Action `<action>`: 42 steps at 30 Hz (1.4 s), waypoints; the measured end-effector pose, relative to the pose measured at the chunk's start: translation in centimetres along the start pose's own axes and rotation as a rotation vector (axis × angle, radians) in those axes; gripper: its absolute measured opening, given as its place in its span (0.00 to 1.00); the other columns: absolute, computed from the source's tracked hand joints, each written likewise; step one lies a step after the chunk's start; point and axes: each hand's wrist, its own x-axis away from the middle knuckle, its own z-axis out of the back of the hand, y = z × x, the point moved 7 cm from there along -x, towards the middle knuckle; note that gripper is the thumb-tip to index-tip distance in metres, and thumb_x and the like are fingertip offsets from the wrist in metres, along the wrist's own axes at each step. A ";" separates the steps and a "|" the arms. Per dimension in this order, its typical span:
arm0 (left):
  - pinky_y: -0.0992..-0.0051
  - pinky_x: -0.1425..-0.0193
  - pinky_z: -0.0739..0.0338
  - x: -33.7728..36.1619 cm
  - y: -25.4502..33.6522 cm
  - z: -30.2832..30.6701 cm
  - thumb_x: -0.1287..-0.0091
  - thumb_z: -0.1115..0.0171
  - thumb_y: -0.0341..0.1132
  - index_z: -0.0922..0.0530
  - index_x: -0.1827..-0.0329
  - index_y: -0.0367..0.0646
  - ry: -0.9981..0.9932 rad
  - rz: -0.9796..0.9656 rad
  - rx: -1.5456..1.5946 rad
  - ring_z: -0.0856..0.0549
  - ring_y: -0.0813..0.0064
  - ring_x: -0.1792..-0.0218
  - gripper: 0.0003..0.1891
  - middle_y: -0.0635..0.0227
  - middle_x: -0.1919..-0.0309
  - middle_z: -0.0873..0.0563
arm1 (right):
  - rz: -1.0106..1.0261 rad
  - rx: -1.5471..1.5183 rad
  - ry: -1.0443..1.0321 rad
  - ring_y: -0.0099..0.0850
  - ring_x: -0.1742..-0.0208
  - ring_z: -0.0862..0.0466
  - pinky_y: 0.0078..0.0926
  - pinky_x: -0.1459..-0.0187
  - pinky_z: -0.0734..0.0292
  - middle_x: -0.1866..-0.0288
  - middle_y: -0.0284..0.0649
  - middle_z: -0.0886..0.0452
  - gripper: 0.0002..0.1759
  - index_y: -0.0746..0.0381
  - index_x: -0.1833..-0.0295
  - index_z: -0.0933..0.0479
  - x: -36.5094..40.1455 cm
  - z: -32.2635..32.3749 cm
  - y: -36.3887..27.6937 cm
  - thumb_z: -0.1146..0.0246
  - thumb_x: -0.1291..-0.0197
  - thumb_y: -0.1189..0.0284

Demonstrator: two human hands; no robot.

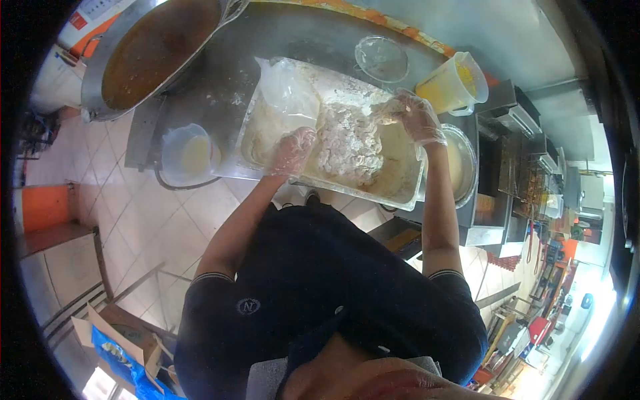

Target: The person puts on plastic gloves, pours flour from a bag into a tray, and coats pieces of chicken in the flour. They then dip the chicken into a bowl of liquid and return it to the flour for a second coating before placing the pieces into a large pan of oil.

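Observation:
A rectangular metal tray [407,193] holds white flour and a heap of flour-coated food pieces [350,143], whose kind I cannot make out. Both my hands wear clear plastic gloves. My left hand [293,152] is in the tray, low at the left side of the heap, next to a clear plastic bag of flour [287,90]; its fingers are curled, and what they hold, if anything, is hidden. Over the tray's upper right part, my right hand [417,119] has its floury fingers bent together around what looks like a coated piece.
A wide pan of brown liquid [160,50] stands at upper left. Below it is a white bucket [187,157]. Right of the tray are a bowl of pale liquid [460,167] and a jug with yellow contents [453,83]. A round strainer [382,59] lies behind the tray.

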 end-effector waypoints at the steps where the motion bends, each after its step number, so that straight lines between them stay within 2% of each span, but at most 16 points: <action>1: 0.58 0.59 0.23 -0.1 -0.1 0.1 0.35 0.44 0.40 0.22 0.55 0.44 -0.001 0.004 -0.010 0.17 0.50 0.62 0.12 0.52 0.65 0.16 | 0.038 -0.031 0.019 0.33 0.56 0.19 0.29 0.52 0.26 0.57 0.39 0.17 0.13 0.62 0.53 0.21 0.1 1.0 -1.4 0.36 0.44 0.70; 4: 0.58 0.58 0.24 0.1 0.2 0.4 0.35 0.44 0.39 0.22 0.55 0.43 0.003 0.024 0.049 0.17 0.50 0.61 0.11 0.52 0.64 0.16 | -0.179 0.041 -0.095 0.33 0.53 0.19 0.29 0.49 0.27 0.53 0.40 0.18 0.14 0.62 0.53 0.21 0.5 2.5 -3.5 0.36 0.44 0.69; 11: 0.61 0.56 0.24 -0.2 -0.6 0.2 0.35 0.45 0.37 0.22 0.57 0.43 0.024 0.025 0.078 0.17 0.52 0.60 0.10 0.53 0.64 0.16 | -0.033 0.100 -0.018 0.35 0.49 0.21 0.30 0.45 0.29 0.51 0.40 0.19 0.14 0.61 0.53 0.21 -0.2 2.8 -4.0 0.38 0.43 0.67; 13: 0.62 0.56 0.24 -0.1 -0.6 0.3 0.35 0.45 0.37 0.22 0.57 0.43 0.029 0.056 0.119 0.17 0.52 0.60 0.10 0.53 0.64 0.16 | 0.004 -0.007 0.078 0.40 0.53 0.19 0.31 0.50 0.26 0.53 0.43 0.18 0.13 0.57 0.54 0.19 -0.3 3.8 -4.4 0.38 0.43 0.65; 16: 0.62 0.56 0.24 -0.1 -0.6 0.4 0.35 0.46 0.36 0.21 0.58 0.43 0.032 0.051 0.158 0.16 0.53 0.60 0.09 0.53 0.64 0.16 | -0.134 -0.081 0.012 0.37 0.50 0.21 0.30 0.46 0.28 0.52 0.41 0.19 0.15 0.62 0.52 0.22 0.1 4.3 -4.7 0.39 0.42 0.66; 19: 0.65 0.54 0.24 -0.3 -0.9 0.2 0.37 0.45 0.35 0.21 0.56 0.43 0.010 0.046 0.147 0.16 0.56 0.59 0.10 0.56 0.63 0.15 | -0.069 0.130 0.027 0.37 0.52 0.20 0.30 0.49 0.27 0.53 0.42 0.18 0.15 0.62 0.51 0.22 0.5 5.3 -5.9 0.39 0.42 0.67; 23: 0.68 0.52 0.23 -0.1 -1.0 0.0 0.39 0.44 0.34 0.22 0.53 0.44 -0.038 0.071 0.068 0.16 0.60 0.58 0.12 0.60 0.61 0.15 | -0.172 0.042 0.107 0.37 0.54 0.20 0.30 0.50 0.27 0.54 0.44 0.18 0.16 0.63 0.51 0.22 1.2 6.5 -6.5 0.39 0.43 0.67; 25: 0.68 0.52 0.23 -0.2 -1.0 -0.1 0.39 0.43 0.35 0.22 0.53 0.44 -0.050 0.062 0.088 0.16 0.60 0.57 0.12 0.60 0.61 0.15 | 0.063 -0.097 0.212 0.36 0.56 0.19 0.29 0.53 0.25 0.54 0.43 0.17 0.17 0.64 0.50 0.22 1.1 6.9 -6.8 0.38 0.44 0.68; 26: 0.68 0.53 0.23 -0.2 -1.0 -0.2 0.39 0.43 0.35 0.22 0.53 0.44 -0.057 0.056 0.111 0.16 0.60 0.57 0.12 0.60 0.61 0.15 | 0.057 -0.099 0.215 0.36 0.56 0.19 0.29 0.53 0.25 0.54 0.43 0.17 0.17 0.64 0.50 0.22 1.1 6.9 -6.3 0.38 0.44 0.68; 28: 0.68 0.53 0.23 -0.2 -1.2 -0.3 0.38 0.43 0.35 0.22 0.53 0.44 -0.037 0.029 0.101 0.16 0.60 0.58 0.12 0.60 0.61 0.15 | 0.227 0.298 0.263 0.33 0.59 0.19 0.27 0.58 0.24 0.55 0.43 0.17 0.16 0.65 0.50 0.23 1.1 7.0 -7.1 0.38 0.43 0.71; 29: 0.67 0.53 0.23 -0.2 -1.1 -0.1 0.38 0.43 0.35 0.22 0.53 0.44 -0.012 0.004 0.093 0.15 0.60 0.58 0.12 0.59 0.62 0.15 | 0.232 0.295 0.262 0.33 0.59 0.19 0.27 0.58 0.24 0.55 0.43 0.17 0.16 0.65 0.50 0.23 0.9 7.2 -8.3 0.38 0.43 0.71; 31: 0.64 0.55 0.23 -0.2 -1.0 0.0 0.38 0.44 0.35 0.22 0.56 0.44 -0.003 0.025 0.085 0.16 0.57 0.59 0.10 0.59 0.63 0.15 | -0.265 -0.308 0.232 0.29 0.60 0.19 0.24 0.61 0.24 0.56 0.41 0.18 0.15 0.66 0.48 0.24 1.1 7.6 -6.6 0.39 0.41 0.73; 34: 0.62 0.56 0.23 -0.2 -0.1 0.4 0.37 0.45 0.35 0.22 0.58 0.45 -0.003 0.042 0.099 0.17 0.54 0.61 0.08 0.59 0.64 0.15 | -0.173 -0.282 0.382 0.26 0.63 0.19 0.23 0.61 0.23 0.58 0.40 0.18 0.15 0.67 0.47 0.25 1.2 8.3 -5.5 0.40 0.40 0.75; 38: 0.62 0.57 0.24 -0.2 -0.9 -0.1 0.37 0.44 0.36 0.22 0.59 0.46 -0.001 0.100 -0.003 0.17 0.55 0.61 0.08 0.60 0.64 0.15 | -0.125 -0.187 0.341 0.24 0.64 0.20 0.23 0.61 0.22 0.59 0.39 0.18 0.16 0.68 0.47 0.25 1.5 8.7 -5.7 0.40 0.42 0.77; 40: 0.62 0.56 0.23 -0.3 -0.4 0.3 0.37 0.44 0.35 0.22 0.58 0.46 -0.002 0.073 0.036 0.17 0.55 0.60 0.08 0.60 0.64 0.15 | -0.151 -0.285 0.385 0.41 0.61 0.17 0.33 0.58 0.24 0.63 0.46 0.17 0.14 0.62 0.52 0.22 1.1 8.1 -4.9 0.39 0.43 0.69; 42: 0.62 0.56 0.23 0.0 -0.2 0.3 0.37 0.44 0.35 0.22 0.58 0.46 -0.015 0.059 0.069 0.16 0.56 0.60 0.08 0.60 0.63 0.15 | -0.164 -0.338 0.405 0.39 0.61 0.16 0.32 0.58 0.24 0.63 0.45 0.16 0.15 0.63 0.52 0.22 1.5 7.7 -4.7 0.38 0.44 0.69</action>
